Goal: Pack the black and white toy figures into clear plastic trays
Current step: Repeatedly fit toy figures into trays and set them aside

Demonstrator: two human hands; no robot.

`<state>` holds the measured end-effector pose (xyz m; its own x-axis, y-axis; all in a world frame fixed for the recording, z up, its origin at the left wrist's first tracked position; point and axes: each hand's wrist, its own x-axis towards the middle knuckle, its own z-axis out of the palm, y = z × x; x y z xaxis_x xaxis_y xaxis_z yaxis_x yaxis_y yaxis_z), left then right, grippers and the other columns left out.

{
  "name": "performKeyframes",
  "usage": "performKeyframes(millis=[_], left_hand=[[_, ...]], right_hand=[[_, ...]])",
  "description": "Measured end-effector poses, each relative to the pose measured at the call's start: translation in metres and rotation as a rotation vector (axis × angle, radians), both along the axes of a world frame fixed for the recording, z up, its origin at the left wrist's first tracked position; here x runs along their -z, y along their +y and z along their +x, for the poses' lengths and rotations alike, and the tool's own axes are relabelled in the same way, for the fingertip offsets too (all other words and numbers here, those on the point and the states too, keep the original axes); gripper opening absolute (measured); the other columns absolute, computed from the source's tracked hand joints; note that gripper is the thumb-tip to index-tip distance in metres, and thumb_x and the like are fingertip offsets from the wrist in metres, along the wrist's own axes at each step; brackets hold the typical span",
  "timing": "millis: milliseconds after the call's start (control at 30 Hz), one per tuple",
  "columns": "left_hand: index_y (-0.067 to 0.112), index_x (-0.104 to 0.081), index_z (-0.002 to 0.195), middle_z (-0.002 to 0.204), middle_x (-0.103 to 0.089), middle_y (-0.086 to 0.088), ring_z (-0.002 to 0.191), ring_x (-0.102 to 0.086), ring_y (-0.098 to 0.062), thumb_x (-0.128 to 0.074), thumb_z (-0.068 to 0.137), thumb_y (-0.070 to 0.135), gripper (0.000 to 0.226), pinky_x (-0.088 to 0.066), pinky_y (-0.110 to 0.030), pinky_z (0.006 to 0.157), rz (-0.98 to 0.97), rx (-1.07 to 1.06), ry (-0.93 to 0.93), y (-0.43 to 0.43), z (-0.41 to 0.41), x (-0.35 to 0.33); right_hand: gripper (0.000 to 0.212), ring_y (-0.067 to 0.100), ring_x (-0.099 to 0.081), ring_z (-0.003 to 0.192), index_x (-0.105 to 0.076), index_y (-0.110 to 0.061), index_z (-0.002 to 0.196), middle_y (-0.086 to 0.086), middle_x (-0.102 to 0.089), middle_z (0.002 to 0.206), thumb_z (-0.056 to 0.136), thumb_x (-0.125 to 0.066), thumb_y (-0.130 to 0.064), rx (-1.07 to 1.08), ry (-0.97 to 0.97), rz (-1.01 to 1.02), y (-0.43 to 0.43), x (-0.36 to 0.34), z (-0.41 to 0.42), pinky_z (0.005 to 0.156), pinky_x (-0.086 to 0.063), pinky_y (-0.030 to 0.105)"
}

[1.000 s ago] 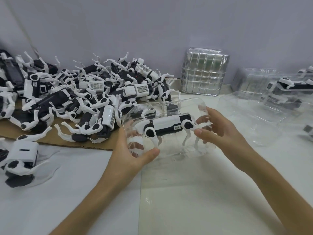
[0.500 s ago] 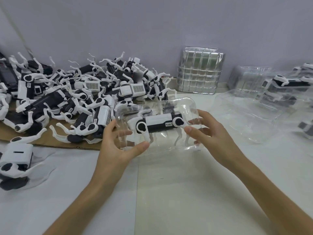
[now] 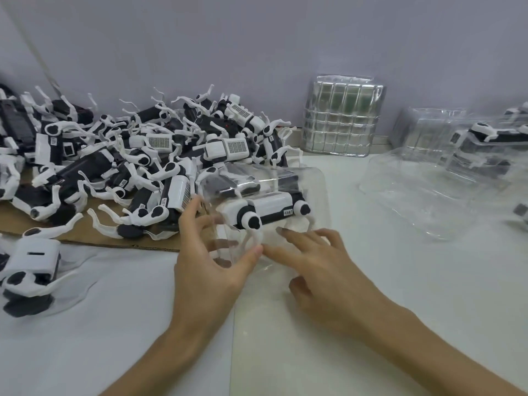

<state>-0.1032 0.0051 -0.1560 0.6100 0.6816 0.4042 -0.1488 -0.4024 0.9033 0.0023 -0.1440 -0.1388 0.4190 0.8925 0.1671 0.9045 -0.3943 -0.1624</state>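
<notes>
White tabletop (image 3: 428, 295) runs back to a pale lilac wall (image 3: 257, 38). Nearest, at six o'clock, the left hand (image 3: 211, 270) grips the left end of a clear tray (image 3: 315, 181): its thumb is in front and its fingers show through the plastic behind. The right hand (image 3: 323, 270) is spread, fingertips resting on the tray's front face, just beside the left thumb. A toy figure (image 3: 268, 208) stands inside the tray, legs down.

A lone figure (image 3: 31, 258) lies at eight o'clock. Beyond it, at ten o'clock, a heap of figures (image 3: 137, 167) sits on cardboard (image 3: 85, 237). An empty tray (image 3: 414, 195) lies at three o'clock, with filled trays (image 3: 485, 138) behind it. At one o'clock a stack of trays (image 3: 340, 121) leans on the wall.
</notes>
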Motion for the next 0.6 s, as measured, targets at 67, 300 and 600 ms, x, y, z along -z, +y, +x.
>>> performKeyframes(millis=[67, 300, 600], left_hand=[[0.051, -0.026, 0.142, 0.118, -0.051, 0.033, 0.098, -0.066, -0.004, -0.084, 0.065, 0.041, 0.097, -0.051, -0.012, 0.071, 0.090, 0.020, 0.021, -0.005, -0.001, 0.001], [0.040, -0.025, 0.148, 0.118, -0.054, 0.018, 0.100, -0.061, -0.013, -0.084, 0.064, 0.041, 0.103, -0.054, -0.035, 0.082, 0.208, -0.027, 0.051, -0.003, 0.000, 0.002], [0.047, -0.028, 0.136, 0.113, -0.053, 0.012, 0.084, -0.056, -0.010, -0.087, 0.059, 0.046, 0.098, -0.044, -0.018, 0.071, 0.086, -0.057, 0.091, 0.010, 0.003, -0.003]], right_hand=[[0.071, 0.022, -0.042, 0.128, -0.034, -0.045, 0.139, 0.006, -0.041, 0.148, 0.074, -0.039, -0.018, 0.025, -0.015, -0.030, 0.002, 0.004, -0.002, 0.104, -0.016, 0.035], [0.044, 0.024, -0.046, 0.111, -0.035, -0.030, 0.119, 0.006, -0.044, 0.127, 0.078, -0.048, -0.018, 0.054, 0.019, 0.171, 0.008, 0.015, -0.009, 0.092, -0.032, 0.033], [0.035, 0.008, -0.048, 0.091, -0.052, -0.025, 0.116, -0.005, -0.048, 0.125, 0.081, -0.056, -0.018, 0.042, 0.087, 0.306, 0.007, 0.010, -0.005, 0.090, -0.030, 0.025]])
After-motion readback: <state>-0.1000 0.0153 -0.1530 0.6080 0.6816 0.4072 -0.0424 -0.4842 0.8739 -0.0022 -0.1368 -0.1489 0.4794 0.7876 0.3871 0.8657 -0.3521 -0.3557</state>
